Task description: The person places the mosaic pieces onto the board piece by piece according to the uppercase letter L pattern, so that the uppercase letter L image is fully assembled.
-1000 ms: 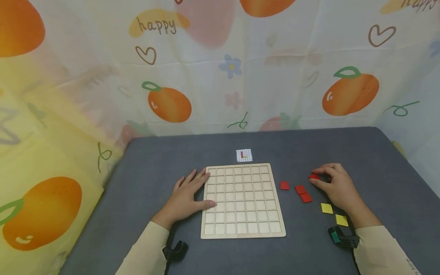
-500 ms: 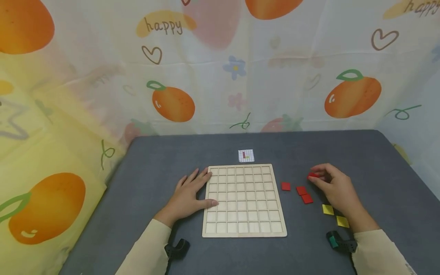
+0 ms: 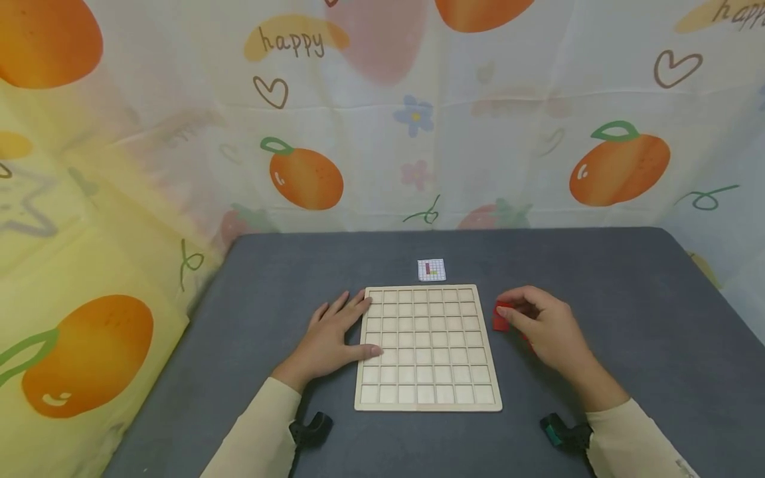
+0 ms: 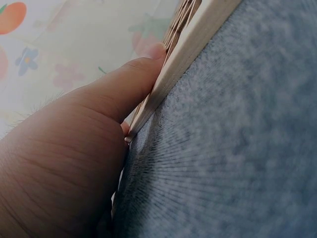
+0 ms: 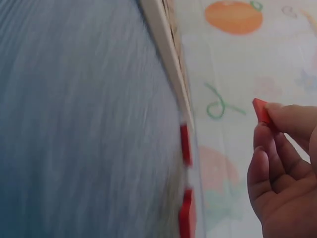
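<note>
A square wooden grid board (image 3: 427,338) lies on the dark grey table. My left hand (image 3: 325,345) rests on its left edge, fingers spread and thumb over the rim; the left wrist view shows the thumb (image 4: 126,87) on that edge. My right hand (image 3: 550,328) pinches a small red square tile (image 5: 261,111) between thumb and fingers, raised above the table just right of the board. Below it lies another red tile (image 3: 501,324). A sliver of red tile (image 3: 528,343) shows under the right hand, mostly hidden. Yellow tiles seen earlier are covered by the right forearm.
Behind the board lies a small grid card (image 3: 431,270) with a coloured pattern. A printed curtain (image 3: 370,166) hangs at the table's far edge. Each wrist wears a black camera mount, such as the left one (image 3: 312,430).
My right hand has moved left with the red tile, from the table's right side to near the board's right edge. My left hand has stayed on the board. The view has shifted slightly.
</note>
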Demonstrator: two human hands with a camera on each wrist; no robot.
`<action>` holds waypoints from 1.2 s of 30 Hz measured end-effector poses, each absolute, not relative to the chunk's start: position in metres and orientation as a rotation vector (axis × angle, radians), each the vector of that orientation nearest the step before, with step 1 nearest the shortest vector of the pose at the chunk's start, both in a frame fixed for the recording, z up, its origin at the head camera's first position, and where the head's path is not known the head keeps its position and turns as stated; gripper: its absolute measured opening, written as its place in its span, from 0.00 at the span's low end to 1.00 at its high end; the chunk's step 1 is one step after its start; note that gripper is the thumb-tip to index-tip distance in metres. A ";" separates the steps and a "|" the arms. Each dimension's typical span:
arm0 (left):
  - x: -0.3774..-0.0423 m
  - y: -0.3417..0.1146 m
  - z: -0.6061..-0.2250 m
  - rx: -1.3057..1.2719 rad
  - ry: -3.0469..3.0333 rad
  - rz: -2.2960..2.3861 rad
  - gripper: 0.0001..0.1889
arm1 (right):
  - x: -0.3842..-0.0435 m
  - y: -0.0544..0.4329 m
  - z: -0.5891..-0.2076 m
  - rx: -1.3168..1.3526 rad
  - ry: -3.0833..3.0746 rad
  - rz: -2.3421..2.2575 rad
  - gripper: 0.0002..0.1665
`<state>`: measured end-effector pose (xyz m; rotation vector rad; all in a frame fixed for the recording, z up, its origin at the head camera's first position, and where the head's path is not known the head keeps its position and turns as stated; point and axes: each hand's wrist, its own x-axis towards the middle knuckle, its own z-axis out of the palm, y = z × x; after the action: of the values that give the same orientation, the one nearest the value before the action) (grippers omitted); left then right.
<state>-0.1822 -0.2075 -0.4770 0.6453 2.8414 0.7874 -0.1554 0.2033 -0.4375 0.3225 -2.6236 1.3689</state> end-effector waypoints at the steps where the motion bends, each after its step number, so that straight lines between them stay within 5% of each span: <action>1: -0.182 -0.207 -0.477 0.644 2.839 0.791 0.57 | -0.156 0.199 -0.436 0.333 -2.623 1.396 0.11; 17: -0.183 -0.206 -0.478 0.632 2.838 0.786 0.57 | -0.188 0.136 -0.412 0.538 -2.627 1.579 0.06; 36: -0.183 -0.203 -0.475 0.634 2.855 0.784 0.56 | -0.221 0.086 -0.438 0.598 -2.860 1.569 0.06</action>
<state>-0.1831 -0.2033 -0.4746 0.6337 2.8548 0.7839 -0.2206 0.0864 -0.4376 0.5985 -2.8602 1.5691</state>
